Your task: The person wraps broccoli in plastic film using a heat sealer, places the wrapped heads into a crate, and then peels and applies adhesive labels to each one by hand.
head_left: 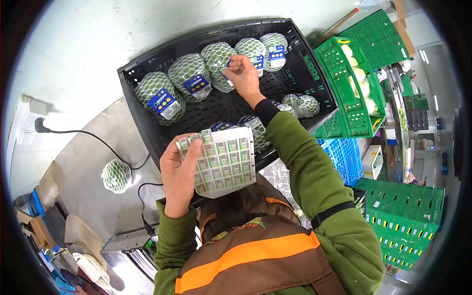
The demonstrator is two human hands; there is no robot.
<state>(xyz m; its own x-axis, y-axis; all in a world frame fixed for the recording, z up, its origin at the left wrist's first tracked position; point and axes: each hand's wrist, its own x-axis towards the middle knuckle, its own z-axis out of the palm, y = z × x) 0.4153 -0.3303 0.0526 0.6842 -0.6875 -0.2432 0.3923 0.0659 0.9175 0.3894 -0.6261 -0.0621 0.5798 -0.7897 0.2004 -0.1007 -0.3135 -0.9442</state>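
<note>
Black plastic crate point(209, 35), netted bundles point(184, 71) along its far edge, slotted floor point(223, 106) showing between them and the near row! Right hand point(244, 76) pinches the middle far bundle's blue label point(227, 64), lettering unreadable; left hand point(179, 167) clasps a green-printed sticker sheet point(221, 162) at the near edge.

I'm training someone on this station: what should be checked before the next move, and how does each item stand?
1. Sticker sheet held by left hand: ok.
2. Stickers left on it: ok, several rows.
3. Right hand at a netted ball in the black crate: ok.
4. Sticker on that ball's tag: cannot tell, fingers in the way.
5. Everything netted crated: not ok, one netted ball lies outside on the metal table.
</note>
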